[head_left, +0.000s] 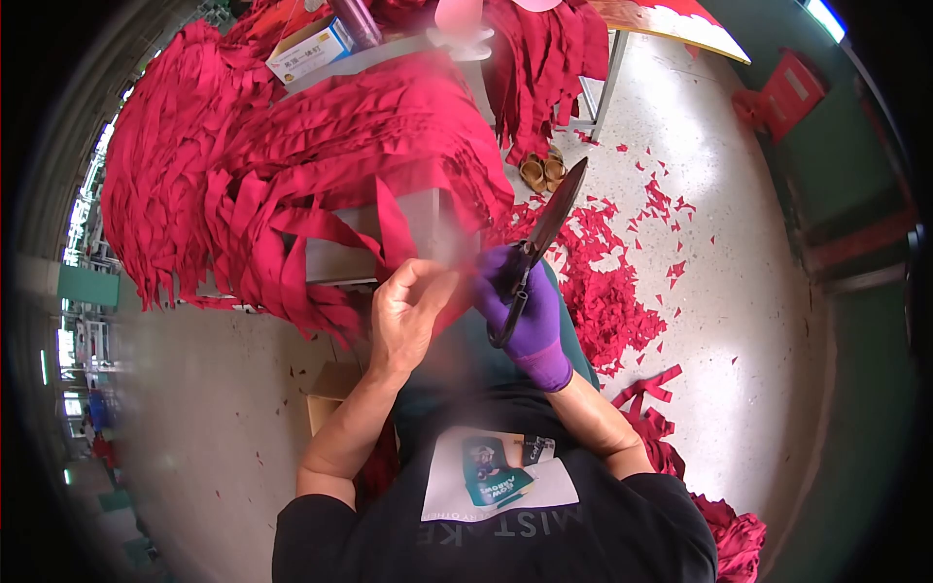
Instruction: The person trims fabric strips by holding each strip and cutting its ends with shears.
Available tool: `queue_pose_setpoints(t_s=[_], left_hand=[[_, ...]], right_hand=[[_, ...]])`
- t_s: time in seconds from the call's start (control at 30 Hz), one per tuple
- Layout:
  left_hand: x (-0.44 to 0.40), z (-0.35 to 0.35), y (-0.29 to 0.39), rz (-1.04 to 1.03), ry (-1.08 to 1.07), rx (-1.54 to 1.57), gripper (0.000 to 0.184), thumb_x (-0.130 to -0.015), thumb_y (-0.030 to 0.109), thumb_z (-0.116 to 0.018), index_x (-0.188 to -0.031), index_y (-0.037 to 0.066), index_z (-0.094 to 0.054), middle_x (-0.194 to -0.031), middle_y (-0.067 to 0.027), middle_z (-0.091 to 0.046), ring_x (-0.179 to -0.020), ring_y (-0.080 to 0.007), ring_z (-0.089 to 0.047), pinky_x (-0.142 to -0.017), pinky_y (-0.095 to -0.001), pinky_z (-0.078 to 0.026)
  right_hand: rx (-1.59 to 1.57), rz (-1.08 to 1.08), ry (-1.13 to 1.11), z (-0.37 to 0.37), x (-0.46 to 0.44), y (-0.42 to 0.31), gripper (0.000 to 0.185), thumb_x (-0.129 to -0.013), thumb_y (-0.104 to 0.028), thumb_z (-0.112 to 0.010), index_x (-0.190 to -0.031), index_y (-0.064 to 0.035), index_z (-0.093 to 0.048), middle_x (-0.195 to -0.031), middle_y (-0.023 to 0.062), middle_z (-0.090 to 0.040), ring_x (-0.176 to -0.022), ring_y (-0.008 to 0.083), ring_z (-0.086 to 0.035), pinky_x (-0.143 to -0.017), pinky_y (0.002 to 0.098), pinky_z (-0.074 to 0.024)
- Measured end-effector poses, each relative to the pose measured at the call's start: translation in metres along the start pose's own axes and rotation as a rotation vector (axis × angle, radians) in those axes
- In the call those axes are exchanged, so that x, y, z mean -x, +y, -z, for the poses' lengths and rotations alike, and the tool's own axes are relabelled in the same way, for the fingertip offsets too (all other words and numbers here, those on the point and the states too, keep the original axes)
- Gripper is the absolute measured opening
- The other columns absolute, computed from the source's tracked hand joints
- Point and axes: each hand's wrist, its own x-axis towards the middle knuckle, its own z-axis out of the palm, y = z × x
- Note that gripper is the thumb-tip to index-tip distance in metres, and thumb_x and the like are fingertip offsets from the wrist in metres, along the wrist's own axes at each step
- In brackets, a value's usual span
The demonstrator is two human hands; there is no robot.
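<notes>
My right hand point(525, 316), in a purple glove, is wrapped round the handles of a pair of large dark scissors point(556, 216). Their blades point up and to the right, close together. Opposite it, my bare left hand point(408, 316) has thumb and fingers pinched on a red fabric strip point(455, 307), part of which shows between the two hands. A blur covers the fingertips, so the exact grip is hard to see. Just beyond my left hand, more red strips point(393, 228) hang over the front edge of the heaped table.
Piles of red strips point(360, 126) cover the table, with a small white and blue box point(309, 53) and a thread spool point(357, 21) at the back. Red scraps point(607, 301) litter the floor to the right, near sandals point(542, 171). A cardboard box point(330, 389) stands lower left.
</notes>
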Motion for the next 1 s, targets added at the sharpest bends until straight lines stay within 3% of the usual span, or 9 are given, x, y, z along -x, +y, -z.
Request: queue_pose_setpoints(t_s=[0.3,0.5,0.67,0.83,1.0], left_hand=[[0.003,0.005,-0.015,-0.024,0.039,-0.007,0.009,-0.087,0.008,-0.065,-0.092,0.001,-0.063,-0.081,0.0022,-0.061,-0.076,-0.0018,-0.051,-0.067,-0.0198,-0.043],[0.011,0.001,-0.023,0.001,0.049,0.279,0.011,-0.088,0.011,-0.065,-0.093,0.000,-0.064,-0.074,0.0042,-0.058,-0.068,-0.0004,-0.049,-0.058,-0.0178,-0.040],[0.009,0.014,-0.025,-0.074,-0.015,0.250,0.015,-0.089,0.015,-0.065,-0.091,0.000,-0.063,-0.072,0.0023,-0.058,-0.066,-0.0014,-0.047,-0.055,-0.0206,-0.039],[-0.003,0.019,-0.015,-0.155,-0.018,0.185,0.019,-0.089,0.018,-0.065,-0.090,-0.001,-0.061,-0.074,-0.0037,-0.059,-0.071,-0.0075,-0.053,-0.064,-0.0265,-0.044],[-0.003,0.023,-0.018,-0.223,0.053,0.244,0.022,-0.089,0.020,-0.066,-0.091,-0.002,-0.061,-0.073,-0.0051,-0.062,-0.071,-0.0091,-0.057,-0.064,-0.0272,-0.046]], right_hand=[[-0.142,-0.262,0.024,-0.004,0.007,-0.002,0.032,-0.082,-0.002,-0.069,-0.110,-0.0024,-0.052,-0.086,0.0020,-0.060,-0.074,0.0085,-0.060,-0.064,0.0213,-0.0477],[0.027,-0.221,0.020,-0.008,0.015,-0.002,0.029,-0.085,-0.004,-0.064,-0.110,0.0004,-0.050,-0.083,0.0056,-0.059,-0.062,0.0107,-0.057,-0.055,0.0215,-0.0445],[0.226,-0.148,0.038,-0.010,0.012,-0.002,0.027,-0.086,-0.006,-0.063,-0.110,-0.0002,-0.051,-0.086,0.0059,-0.057,-0.064,0.0120,-0.057,-0.055,0.0233,-0.0463],[0.264,-0.030,0.092,-0.024,0.006,-0.015,0.031,-0.087,-0.017,-0.063,-0.109,0.0033,-0.054,-0.074,0.0060,-0.057,-0.064,0.0125,-0.057,-0.055,0.0244,-0.0451],[0.300,-0.061,0.103,-0.033,0.008,-0.023,0.031,-0.086,-0.018,-0.062,-0.105,0.0063,-0.054,-0.076,0.0080,-0.060,-0.061,0.0131,-0.057,-0.053,0.0242,-0.0429]])
